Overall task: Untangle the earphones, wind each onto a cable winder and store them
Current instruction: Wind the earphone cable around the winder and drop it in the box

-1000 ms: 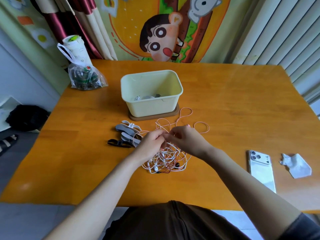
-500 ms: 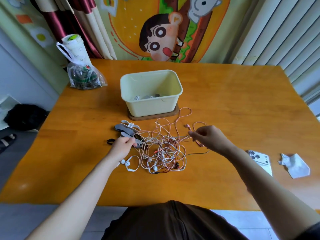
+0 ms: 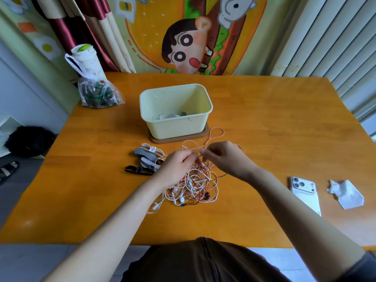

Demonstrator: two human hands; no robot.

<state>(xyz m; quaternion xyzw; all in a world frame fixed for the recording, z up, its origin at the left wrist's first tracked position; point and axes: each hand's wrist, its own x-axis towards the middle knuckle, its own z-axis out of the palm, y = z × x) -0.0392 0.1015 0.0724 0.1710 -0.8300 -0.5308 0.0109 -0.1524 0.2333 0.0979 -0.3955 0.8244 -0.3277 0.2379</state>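
1. fingers (image 3: 192, 158) of left hand (image 3: 177, 167) curled, pinching a strand at the top of the earphone tangle (image 3: 195, 186).
2. right hand (image 3: 225, 159) fingers curled too, pinching a pink cable; both sets of fingertips almost meet.
3. tangle sits on the desk (image 3: 264, 129) under both hands, earbuds at its near edge, pink loops reaching toward the box (image 3: 179, 127).
4. cable winders (image 3: 147, 157) piled just left of the tangle, touching it.
5. box behind the tangle, a few items inside.
6. phone (image 3: 305, 192) and tissue (image 3: 345, 194) well off right.
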